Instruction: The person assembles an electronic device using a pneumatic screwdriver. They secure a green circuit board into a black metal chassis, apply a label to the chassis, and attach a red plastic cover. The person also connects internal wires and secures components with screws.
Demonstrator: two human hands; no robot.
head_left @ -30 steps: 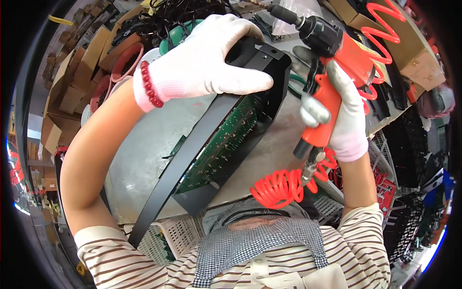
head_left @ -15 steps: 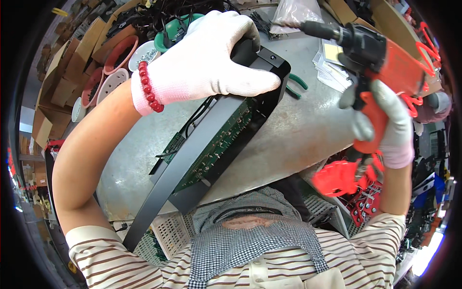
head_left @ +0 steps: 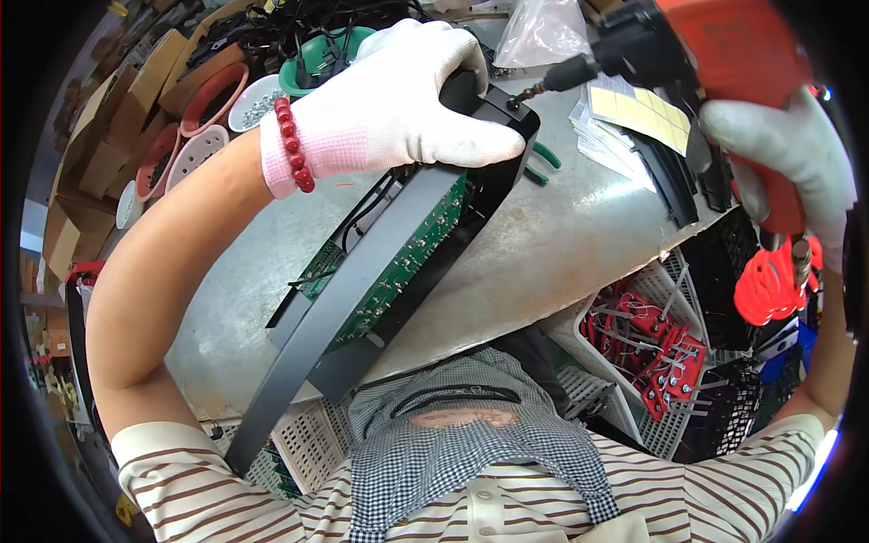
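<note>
My gloved left hand (head_left: 425, 100) grips the upper end of a long dark metal housing (head_left: 335, 281), thumb along its side, fingers over the far edge. The housing stands tilted on the metal table, and a green circuit board (head_left: 403, 262) shows along its open side. My gloved right hand (head_left: 787, 154) is wrapped around the handle of a red and black power screwdriver (head_left: 733, 50). Its bit points left and meets the screw hole at the housing's upper end, just beyond my left thumb. Green-handled pliers (head_left: 541, 163) lie on the table beside that end.
White paper sheets and yellow labels (head_left: 638, 118) lie at the right of the metal table (head_left: 543, 271). Bowls of screws (head_left: 256, 104) and a green bowl of cables (head_left: 317, 59) stand at the far left. Below the table edge, a white basket (head_left: 579, 330) holds red parts.
The power screwdriver has swung right and turned, and its bit has come down to the housing's upper end. My left hand has kept its grip on the housing.
</note>
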